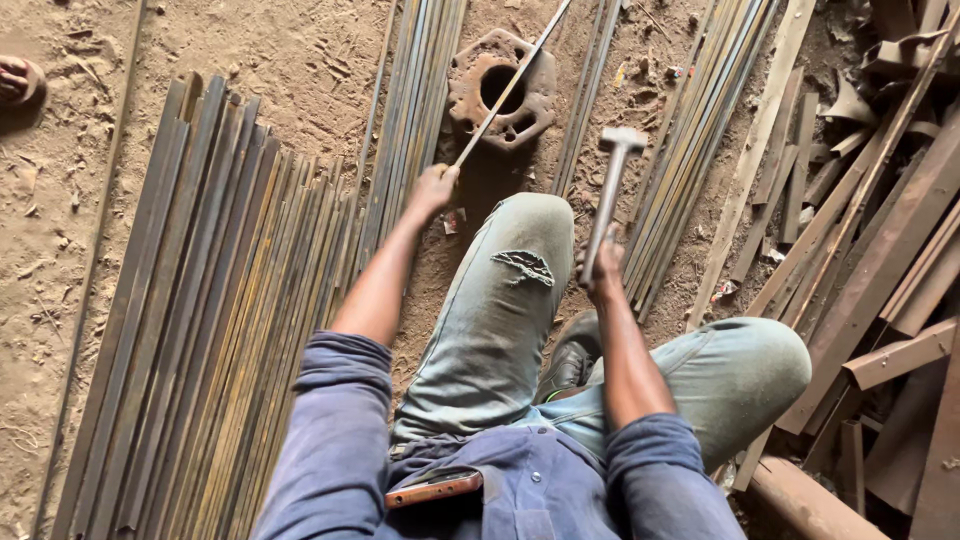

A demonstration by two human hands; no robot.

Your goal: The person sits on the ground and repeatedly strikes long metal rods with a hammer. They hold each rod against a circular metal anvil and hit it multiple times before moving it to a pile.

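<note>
Nearest the camera, a phone (433, 489) with a reddish-brown edge pokes from the pocket of a blue shirt, and two blue sleeves rolled above the elbows run forward over pale, torn jeans; the person sits low on the floor with a dark shoe (570, 362) tucked between the knees. The right hand (602, 272) has its grip closed around the lower end of a hammer (612, 180), whose metal handle rises upward to a blocky head raised clear of the ground. The left hand (434, 187) has its grip pinched on the near end of a thin metal rod (512, 82), which slants up and to the right across the hole of a rusty round flange (502, 90) lying on the ground just past the raised knee. The floor (300, 60) is bare, packed brown dirt, scuffed with footprints and scattered with small scraps. To the left lies a wide bed of long metal strips (210, 320) laid side by side, running away from the viewer; narrower bundles of strips (690, 150) lie beyond the knees on either side of the flange. Along the right edge rusty angle irons and flat offcuts (880, 270) are heaped untidily. At the far upper left, a foot in a sandal (15, 80) stands on the dirt.
</note>
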